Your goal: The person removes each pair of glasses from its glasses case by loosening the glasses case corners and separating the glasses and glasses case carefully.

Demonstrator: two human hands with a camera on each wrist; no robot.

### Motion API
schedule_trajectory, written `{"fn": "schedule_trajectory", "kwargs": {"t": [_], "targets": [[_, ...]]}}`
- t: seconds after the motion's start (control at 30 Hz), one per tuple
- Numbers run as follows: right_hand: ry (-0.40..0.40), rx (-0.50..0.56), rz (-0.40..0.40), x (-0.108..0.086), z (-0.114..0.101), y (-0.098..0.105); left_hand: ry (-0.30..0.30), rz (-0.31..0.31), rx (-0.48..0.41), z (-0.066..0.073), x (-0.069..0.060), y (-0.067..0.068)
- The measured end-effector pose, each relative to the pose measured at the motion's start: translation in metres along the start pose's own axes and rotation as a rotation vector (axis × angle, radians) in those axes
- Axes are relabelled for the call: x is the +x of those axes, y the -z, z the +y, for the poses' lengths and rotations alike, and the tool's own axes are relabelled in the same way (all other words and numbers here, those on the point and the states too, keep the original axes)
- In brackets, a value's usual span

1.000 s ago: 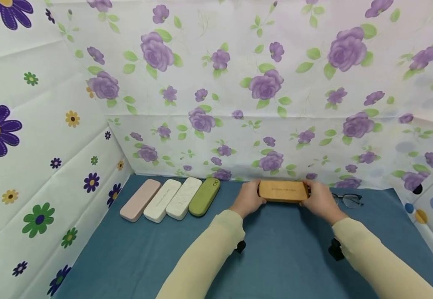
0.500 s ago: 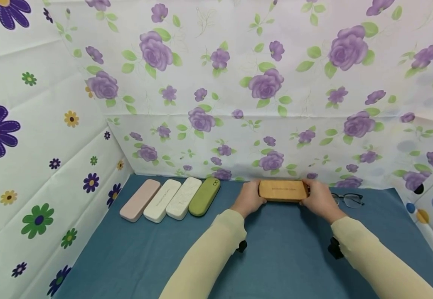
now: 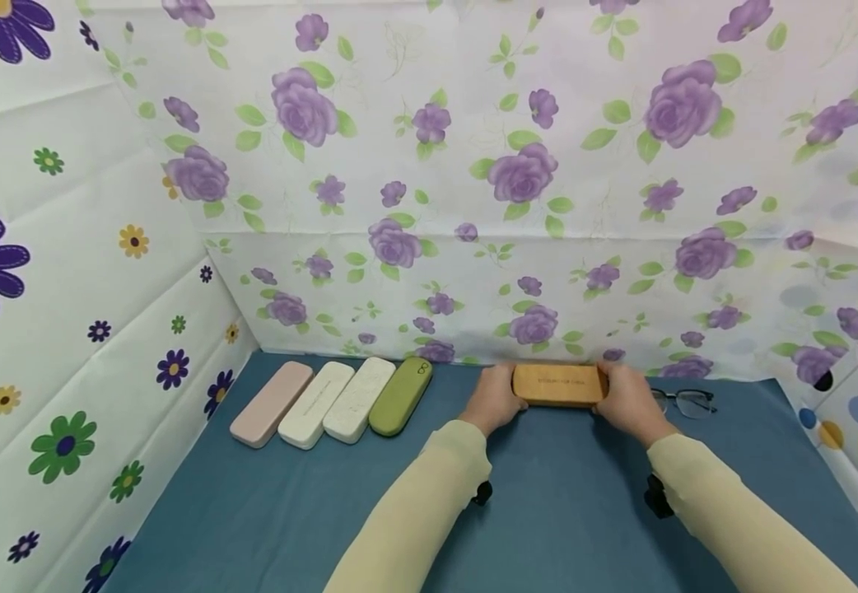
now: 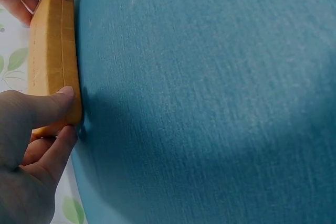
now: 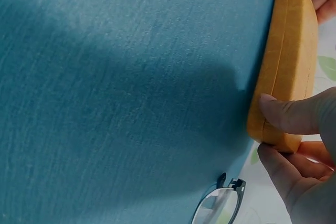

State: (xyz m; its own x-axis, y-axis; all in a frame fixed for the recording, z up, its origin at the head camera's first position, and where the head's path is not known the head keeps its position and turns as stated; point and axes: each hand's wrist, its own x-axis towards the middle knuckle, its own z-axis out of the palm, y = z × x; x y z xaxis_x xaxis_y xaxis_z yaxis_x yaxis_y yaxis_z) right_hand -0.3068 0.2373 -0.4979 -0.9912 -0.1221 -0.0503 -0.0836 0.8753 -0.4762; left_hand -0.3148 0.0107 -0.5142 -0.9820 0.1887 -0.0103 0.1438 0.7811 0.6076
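An orange-yellow case (image 3: 560,385) with faint lettering lies lengthwise near the back edge of the blue cloth. My left hand (image 3: 493,399) grips its left end, thumb on the front side and fingers round the end, as the left wrist view shows. At the right end my right hand (image 3: 631,403) holds it the same way; in the right wrist view its thumb presses on the case (image 5: 281,72) near the seam. The case looks closed. A pair of dark-framed glasses (image 3: 694,403) lies just right of my right hand, partly hidden behind it.
To the left, a pink case (image 3: 272,404), two white cases (image 3: 316,404) and a green case (image 3: 402,396) lie slanted side by side. The blue cloth (image 3: 540,502) spreads in front. A flowered sheet (image 3: 459,189) rises behind, with patterned sheets at both sides.
The head view has shifted slightly. Both hands keep their grip on the orange-yellow case, which shows no clear movement on the cloth.
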Motion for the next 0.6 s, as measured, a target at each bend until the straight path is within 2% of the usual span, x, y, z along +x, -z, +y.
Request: {"fn": "schedule_trajectory", "kwargs": {"t": [0.37,0.6], "targets": [[0.027,-0.028,0.015,-0.0003,0.0049,-0.0056,0.023,-0.003,0.015,0.004,-0.0013,0.0002],[0.044,-0.039,0.052,0.0,0.0053,-0.008,0.04,-0.006,-0.025,0.0022,-0.0011,0.0]]}}
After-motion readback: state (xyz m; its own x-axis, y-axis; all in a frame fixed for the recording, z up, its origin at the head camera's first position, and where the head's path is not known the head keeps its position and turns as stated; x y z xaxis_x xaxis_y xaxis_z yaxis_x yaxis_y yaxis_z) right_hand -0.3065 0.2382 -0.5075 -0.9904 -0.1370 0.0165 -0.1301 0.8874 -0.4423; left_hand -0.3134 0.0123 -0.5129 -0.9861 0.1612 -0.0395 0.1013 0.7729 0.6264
